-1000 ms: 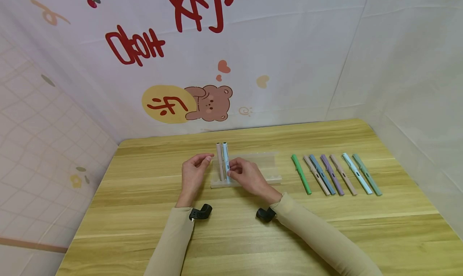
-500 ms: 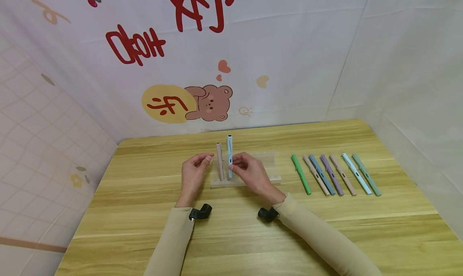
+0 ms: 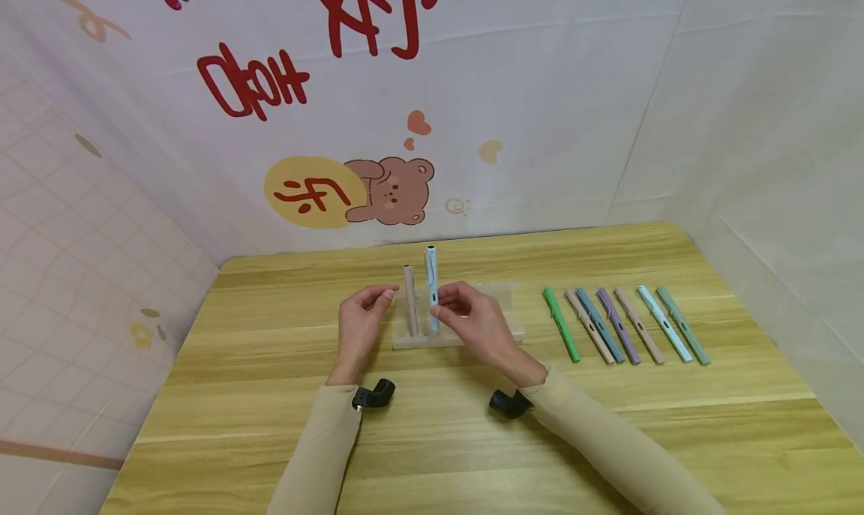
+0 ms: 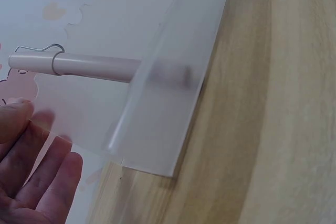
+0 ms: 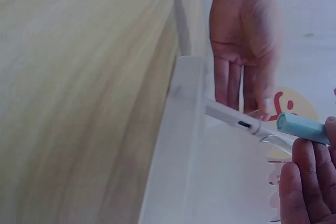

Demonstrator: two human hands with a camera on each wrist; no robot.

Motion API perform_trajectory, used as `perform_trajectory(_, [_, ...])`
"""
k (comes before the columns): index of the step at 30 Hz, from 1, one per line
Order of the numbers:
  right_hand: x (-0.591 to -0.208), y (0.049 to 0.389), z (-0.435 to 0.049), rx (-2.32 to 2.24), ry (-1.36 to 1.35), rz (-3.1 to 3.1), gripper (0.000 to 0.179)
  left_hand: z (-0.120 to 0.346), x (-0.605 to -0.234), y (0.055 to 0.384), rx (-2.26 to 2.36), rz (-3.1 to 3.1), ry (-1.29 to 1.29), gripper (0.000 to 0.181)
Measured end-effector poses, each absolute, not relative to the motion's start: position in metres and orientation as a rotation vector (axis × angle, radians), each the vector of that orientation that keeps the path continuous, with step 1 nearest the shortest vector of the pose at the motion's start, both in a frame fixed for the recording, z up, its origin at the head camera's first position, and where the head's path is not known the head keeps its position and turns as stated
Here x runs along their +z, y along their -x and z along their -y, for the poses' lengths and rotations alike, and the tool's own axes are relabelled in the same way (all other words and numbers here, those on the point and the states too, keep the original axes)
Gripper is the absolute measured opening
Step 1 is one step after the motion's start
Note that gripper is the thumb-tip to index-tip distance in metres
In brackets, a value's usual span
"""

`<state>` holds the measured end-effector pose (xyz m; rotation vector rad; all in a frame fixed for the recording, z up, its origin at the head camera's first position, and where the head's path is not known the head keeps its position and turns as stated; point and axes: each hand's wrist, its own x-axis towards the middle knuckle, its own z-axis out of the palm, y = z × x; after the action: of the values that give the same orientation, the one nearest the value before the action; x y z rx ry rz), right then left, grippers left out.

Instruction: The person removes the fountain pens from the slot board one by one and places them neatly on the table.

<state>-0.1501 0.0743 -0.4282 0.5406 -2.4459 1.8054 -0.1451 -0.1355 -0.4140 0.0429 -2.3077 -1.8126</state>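
Observation:
My right hand [image 3: 475, 324] pinches a light blue pen [image 3: 431, 267], cap end up, between thumb and fingers over the frosted clear pen stand [image 3: 516, 335]. The lower end of this pen [image 5: 302, 127] shows in the right wrist view, apart from the stand's front ledge. A pinkish-beige pen [image 3: 409, 301] stands in the stand near its left end, leaning on the back panel. At the left edge of that panel, my left hand [image 3: 364, 320] pinches the stand between thumb and fingers. Through the ledge the beige pen's [image 4: 100, 66] bottom end looks blurred in the left wrist view.
Right of the stand lie several capped pens in a loose row: a green pen [image 3: 562, 324], a beige one, a blue one, a purple pen [image 3: 618, 325], a pinkish one, a pale blue pen [image 3: 664, 323] and a grey-green pen [image 3: 683, 324]. A printed curtain [image 3: 540, 125] hangs behind the wooden table [image 3: 432, 440].
My right hand has lifted the light blue pen from beside the beige pen and moved it slightly right. My left hand has stayed at the stand's left edge.

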Motion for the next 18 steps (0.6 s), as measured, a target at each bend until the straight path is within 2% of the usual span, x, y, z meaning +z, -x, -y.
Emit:
perform_trajectory(14, [-0.409,0.135,-0.093,1.775,-0.578,2.386,0.018,0.135,-0.413,0.147,-1.842,2.313,-0.100,0.020])
perform_trajectory(18, [-0.406,0.132,-0.100,1.767,-0.564,2.380,0.019,0.138,-0.432,0.157,-1.841,2.301,-0.117,0.019])
